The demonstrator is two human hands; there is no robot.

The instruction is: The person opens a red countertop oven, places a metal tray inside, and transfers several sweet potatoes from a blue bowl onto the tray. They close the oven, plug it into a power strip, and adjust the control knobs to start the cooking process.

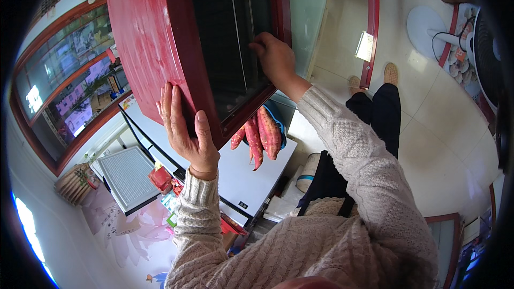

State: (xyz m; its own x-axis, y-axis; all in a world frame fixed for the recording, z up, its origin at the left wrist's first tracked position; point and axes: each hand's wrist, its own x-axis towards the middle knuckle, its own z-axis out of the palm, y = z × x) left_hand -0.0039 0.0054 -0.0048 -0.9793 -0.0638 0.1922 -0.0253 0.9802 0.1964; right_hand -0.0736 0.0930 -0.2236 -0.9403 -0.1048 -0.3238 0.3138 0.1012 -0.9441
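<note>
A red wooden cabinet [144,32] with dark glass panes [219,37] rises in front of me. My left hand [184,134] rests against the cabinet's red side near its front corner, fingers stretched out and the thumb apart. At the glass front, my right hand [276,59] has its fingers curled in; anything inside them is hidden. Several reddish sweet potatoes [262,134] lie in a blue container [281,123] below the cabinet, partly covered by it. They sit on a white-topped surface [241,182] with a dark edge.
On the left are a white tray-like panel [128,176], red packets [160,178] and a wood-framed window [69,85]. A black fan [484,48] stands at the right, above a tiled floor [428,139]. A red strip [371,21] crosses the floor.
</note>
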